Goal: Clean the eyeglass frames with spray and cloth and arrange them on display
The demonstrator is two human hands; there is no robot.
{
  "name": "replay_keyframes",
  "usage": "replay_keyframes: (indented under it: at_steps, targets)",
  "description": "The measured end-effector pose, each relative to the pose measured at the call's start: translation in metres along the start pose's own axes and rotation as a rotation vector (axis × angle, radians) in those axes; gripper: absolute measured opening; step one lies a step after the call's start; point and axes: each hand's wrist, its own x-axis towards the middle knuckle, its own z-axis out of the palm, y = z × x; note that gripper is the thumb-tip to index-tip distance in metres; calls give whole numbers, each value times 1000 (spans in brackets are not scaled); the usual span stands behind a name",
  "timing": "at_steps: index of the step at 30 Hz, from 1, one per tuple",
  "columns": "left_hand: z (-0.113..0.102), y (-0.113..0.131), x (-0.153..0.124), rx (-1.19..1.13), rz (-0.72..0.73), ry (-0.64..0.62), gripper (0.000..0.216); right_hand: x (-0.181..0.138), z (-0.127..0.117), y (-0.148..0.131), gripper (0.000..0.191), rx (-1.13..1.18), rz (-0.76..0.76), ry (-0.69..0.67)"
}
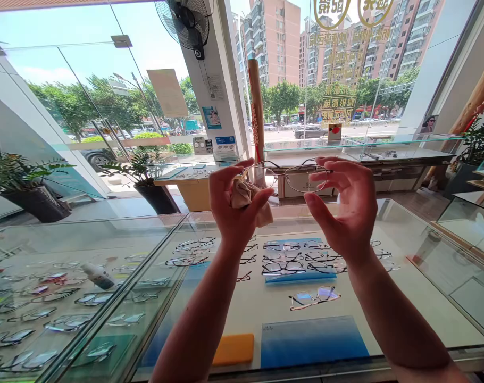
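Observation:
A pair of thin-rimmed eyeglasses (301,180) is held up at chest height over the glass counter, its lenses side by side. My left hand (236,213) is closed on its left end, with a crumpled beige cloth (242,194) bunched in the same fingers. At the other end, the fingers of my right hand (351,205) grip the frame by its upper corner, thumb held apart below. Below my hands, another pair of glasses (315,298) lies on its own, nearer me than the rows of dark-framed glasses (282,266).
The glass display counter (437,298) spans the front. An orange case (234,349) and a blue sheet (311,340) lie near its front edge. Left, a small white bottle (97,276) stands over several more glasses. Potted plants (30,199) and a wooden post (255,106) are beyond.

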Motion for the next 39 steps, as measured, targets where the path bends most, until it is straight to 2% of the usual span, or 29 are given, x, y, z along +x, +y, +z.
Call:
replay_keyframes:
  at_steps: [4,13,24,39]
  targets:
    - [-3,-4,2,32,23,34,54,1,-2,7,47,21,-7,2]
    - [-6,1,1,215,-25,73,51,0,-4,7,45,-159,35,-18]
    - [-7,15,2,360,64,148,57,2,-7,8,40,-244,32,-27]
    - [-6,11,-3,394,57,165,62,-1,-2,1,37,-346,-1,26]
